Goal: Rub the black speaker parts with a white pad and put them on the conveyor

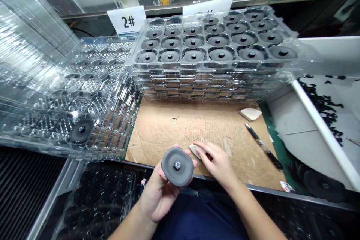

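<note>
My left hand point(161, 198) grips a round black rubber part point(177, 178) by its rim, its dished face and small central stud turned up toward me. Close by on the right, my right hand point(215, 161) pinches a small pale wedge-shaped pad point(194, 151), which is just above the cardboard sheet point(157, 127) or touching it; I cannot tell which. A second pale wedge pad point(251, 114) lies at the back right of the cardboard. Below it rests a black pen point(263, 146), slanting toward the front.
Stacked clear trays point(197, 68) full of similar black parts stand at the back. More clear trays point(84, 90) fill the left, with one black part point(82, 130) in the near corner. A white bin point(323, 120) with small black pieces point(323, 101) borders the right.
</note>
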Demonstrator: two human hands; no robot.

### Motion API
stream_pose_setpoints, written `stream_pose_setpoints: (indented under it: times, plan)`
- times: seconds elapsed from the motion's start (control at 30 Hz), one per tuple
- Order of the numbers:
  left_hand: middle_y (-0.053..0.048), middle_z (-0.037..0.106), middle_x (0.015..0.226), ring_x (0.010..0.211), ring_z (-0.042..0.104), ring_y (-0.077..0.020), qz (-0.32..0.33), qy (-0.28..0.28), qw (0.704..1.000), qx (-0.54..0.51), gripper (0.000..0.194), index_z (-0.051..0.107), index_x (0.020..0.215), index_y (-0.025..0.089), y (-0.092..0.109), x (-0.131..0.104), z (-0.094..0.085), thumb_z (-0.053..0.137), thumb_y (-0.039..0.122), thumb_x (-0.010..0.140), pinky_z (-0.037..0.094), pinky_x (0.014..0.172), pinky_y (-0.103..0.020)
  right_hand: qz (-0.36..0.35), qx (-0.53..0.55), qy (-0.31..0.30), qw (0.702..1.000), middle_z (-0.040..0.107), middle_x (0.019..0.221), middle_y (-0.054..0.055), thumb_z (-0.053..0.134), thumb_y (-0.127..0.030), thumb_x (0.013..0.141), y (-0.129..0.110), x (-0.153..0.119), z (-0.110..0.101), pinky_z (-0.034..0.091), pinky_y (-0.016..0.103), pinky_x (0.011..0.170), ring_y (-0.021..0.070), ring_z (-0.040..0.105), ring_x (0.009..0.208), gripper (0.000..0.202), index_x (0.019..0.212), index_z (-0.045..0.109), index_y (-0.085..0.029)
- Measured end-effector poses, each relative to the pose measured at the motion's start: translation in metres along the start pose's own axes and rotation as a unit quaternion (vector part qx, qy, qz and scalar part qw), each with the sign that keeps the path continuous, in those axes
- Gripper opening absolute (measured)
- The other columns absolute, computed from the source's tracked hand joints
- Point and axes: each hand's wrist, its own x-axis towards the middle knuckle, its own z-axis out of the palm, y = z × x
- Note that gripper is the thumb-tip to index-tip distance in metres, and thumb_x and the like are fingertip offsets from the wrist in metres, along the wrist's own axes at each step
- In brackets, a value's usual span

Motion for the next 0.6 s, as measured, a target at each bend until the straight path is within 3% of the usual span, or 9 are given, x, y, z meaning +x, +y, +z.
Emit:
stream_pose_setpoints:
  times: [0.13,0.2,0.27,0.33,0.43,0.6]
  plan:
    - [-0.006,0.064,0.116,0.098,0.063,-0.0233,0.022,0.02,0.999,0.039,0.055,0.061,0.112,0.028,-0.003,0.005,0.004,0.074,0.042,0.06,0.051,0.081,-0.031,-0.001,0.005,0.072,0.997,0.065,0.097,0.005,0.046,-0.027,0.089,-0.047,0.005,-0.028,0.047,0.026,0.06,0.0148,0.059,0.073,0.026,0.11,0.06,-0.021]
    - [-0.005,0.066,0.113,0.098,0.062,-0.0201,0.051,0.034,0.996,0.064,0.052,0.062,0.11,0.028,-0.006,0.007,0.008,0.075,0.037,0.06,0.05,0.081,-0.026,-0.083,0.016,0.085,0.993,0.064,0.102,0.005,0.047,-0.021,0.088,-0.08,0.005,-0.034,0.046,0.027,0.067,0.0157,0.058,0.082,0.029,0.117,0.055,-0.021]
    - [-0.003,0.068,0.11,0.101,0.061,-0.0181,0.087,0.036,0.992,0.079,0.048,0.064,0.107,0.027,-0.007,0.008,0.011,0.076,0.034,0.061,0.048,0.085,-0.023,-0.198,0.018,0.043,0.979,0.065,0.098,0.006,0.045,-0.015,0.088,-0.105,0.005,-0.036,0.044,0.03,0.07,0.0161,0.057,0.082,0.031,0.118,0.053,-0.016]
    - [-0.001,0.069,0.107,0.101,0.061,-0.0183,0.112,0.044,0.989,0.081,0.048,0.066,0.104,0.028,-0.005,0.01,0.012,0.078,0.031,0.058,0.047,0.088,-0.024,-0.249,0.016,-0.031,0.968,0.066,0.088,0.005,0.042,-0.012,0.087,-0.115,0.005,-0.036,0.042,0.03,0.067,0.0149,0.056,0.073,0.029,0.113,0.055,-0.014]
    - [0.001,0.07,0.104,0.097,0.063,-0.0196,0.12,0.084,0.986,0.075,0.054,0.066,0.101,0.03,0.001,0.012,0.008,0.083,0.026,0.05,0.051,0.081,-0.023,-0.192,0.015,-0.118,0.974,0.065,0.077,0.001,0.044,-0.014,0.088,-0.099,0.006,-0.039,0.041,0.028,0.063,0.0128,0.054,0.064,0.026,0.108,0.059,-0.019]
    - [-0.004,0.065,0.114,0.102,0.061,-0.0239,0.101,0.067,0.991,0.052,0.061,0.063,0.109,0.03,0.002,0.013,-0.002,0.082,0.034,0.051,0.05,0.084,-0.028,0.006,0.021,0.013,1.0,0.065,0.093,0.005,0.045,-0.027,0.089,-0.034,0.007,-0.026,0.048,0.028,0.065,0.0157,0.06,0.076,0.025,0.108,0.062,-0.023]
